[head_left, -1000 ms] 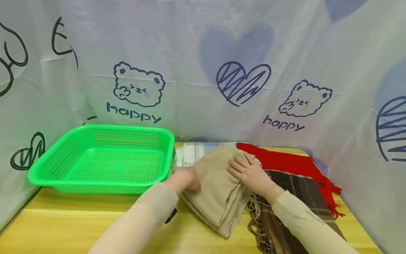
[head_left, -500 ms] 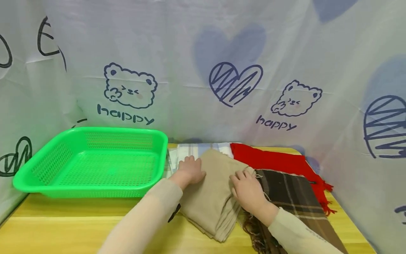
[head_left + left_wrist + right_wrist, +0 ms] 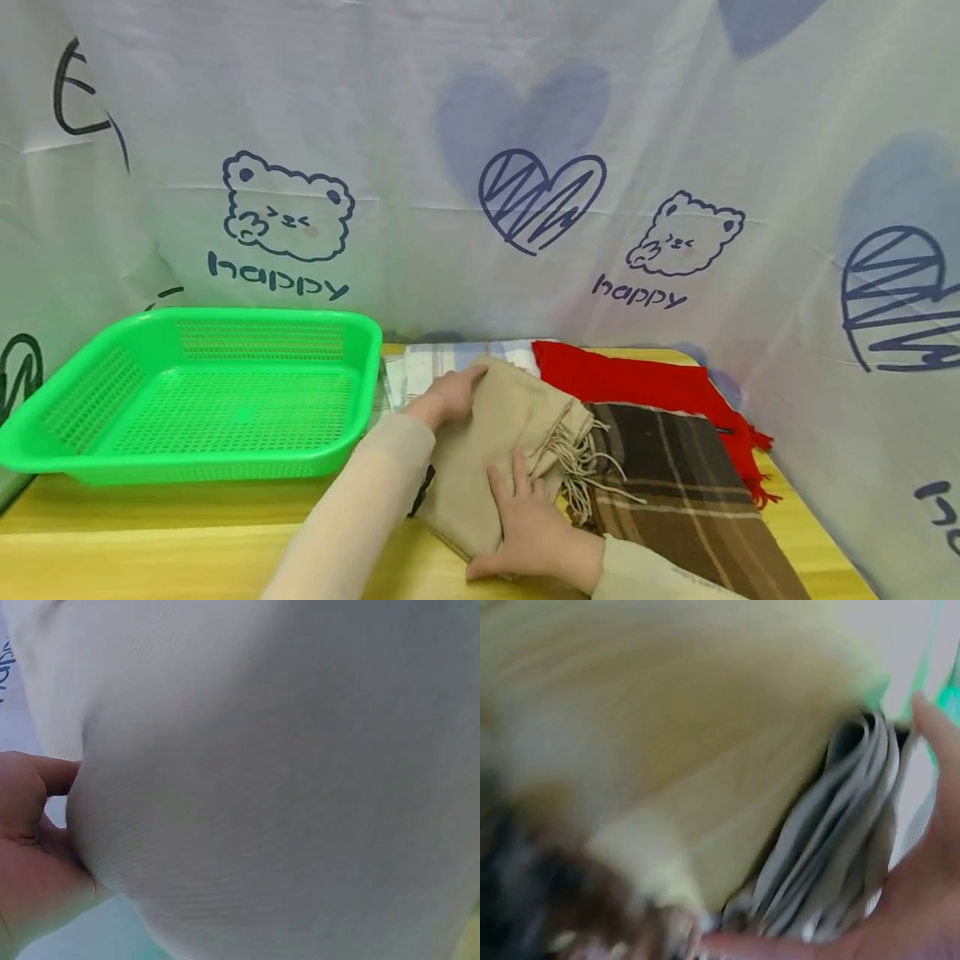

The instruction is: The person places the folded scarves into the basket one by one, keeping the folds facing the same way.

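A folded beige scarf [image 3: 480,467] with fringe lies on the table in the head view. My left hand [image 3: 448,397] touches its far left edge, index finger stretched toward the far corner. My right hand [image 3: 531,529] lies at its near right side with fingers spread and thumb toward the near corner. In the right wrist view the stacked folds of the beige scarf [image 3: 840,840] stand between thumb and fingers, the view partly blurred. A pale sleeve [image 3: 262,787] covers most of the left wrist view and hides much of the left hand.
A green plastic basket [image 3: 367,400] stands on the left of the wooden table [image 3: 187,533]. Behind the beige scarf lies a white plaid cloth [image 3: 435,357]. A red fringed scarf [image 3: 622,375] and a brown plaid scarf [image 3: 675,492] lie to the right. A printed curtain [image 3: 420,267] hangs behind.
My right hand has moved from the scarf's right edge toward its near side and spread its fingers, and the fringe now shows. My left hand has slid up along the left edge.
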`<state>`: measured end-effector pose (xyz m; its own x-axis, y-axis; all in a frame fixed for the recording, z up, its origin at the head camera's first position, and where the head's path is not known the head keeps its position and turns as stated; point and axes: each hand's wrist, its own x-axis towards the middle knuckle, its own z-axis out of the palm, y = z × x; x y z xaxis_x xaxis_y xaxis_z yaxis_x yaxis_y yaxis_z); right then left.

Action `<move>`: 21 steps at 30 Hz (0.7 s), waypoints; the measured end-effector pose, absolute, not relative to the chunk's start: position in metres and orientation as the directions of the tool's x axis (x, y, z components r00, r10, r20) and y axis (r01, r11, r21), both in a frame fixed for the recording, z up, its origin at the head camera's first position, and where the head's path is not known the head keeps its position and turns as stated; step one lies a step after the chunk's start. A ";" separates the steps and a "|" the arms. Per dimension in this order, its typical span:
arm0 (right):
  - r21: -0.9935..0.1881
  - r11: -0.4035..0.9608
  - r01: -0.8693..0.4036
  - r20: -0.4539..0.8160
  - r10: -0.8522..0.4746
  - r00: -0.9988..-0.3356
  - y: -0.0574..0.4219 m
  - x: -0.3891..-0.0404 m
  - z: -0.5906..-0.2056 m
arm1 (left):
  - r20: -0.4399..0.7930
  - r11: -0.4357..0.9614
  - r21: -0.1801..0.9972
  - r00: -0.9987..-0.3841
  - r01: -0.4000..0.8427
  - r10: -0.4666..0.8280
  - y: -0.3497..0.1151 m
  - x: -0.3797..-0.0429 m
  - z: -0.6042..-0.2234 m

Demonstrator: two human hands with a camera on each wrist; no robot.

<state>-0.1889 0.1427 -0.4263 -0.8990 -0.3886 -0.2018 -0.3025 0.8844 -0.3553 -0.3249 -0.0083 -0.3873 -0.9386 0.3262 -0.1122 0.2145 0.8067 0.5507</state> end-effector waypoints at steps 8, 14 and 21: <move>-0.014 0.888 -0.460 0.116 -0.456 -0.883 0.126 -0.196 -0.426 | -0.048 0.823 0.482 -0.928 0.301 0.368 -0.015 -0.318 -0.380; 0.231 0.791 -0.566 0.292 -0.611 -0.736 0.138 -0.198 -0.407 | -0.070 0.715 0.629 -0.893 0.306 0.444 -0.032 -0.319 -0.356; 0.489 0.650 -0.581 0.325 -0.754 -0.570 0.164 -0.212 -0.398 | -0.328 0.680 0.733 -0.864 0.022 0.381 -0.061 -0.311 -0.339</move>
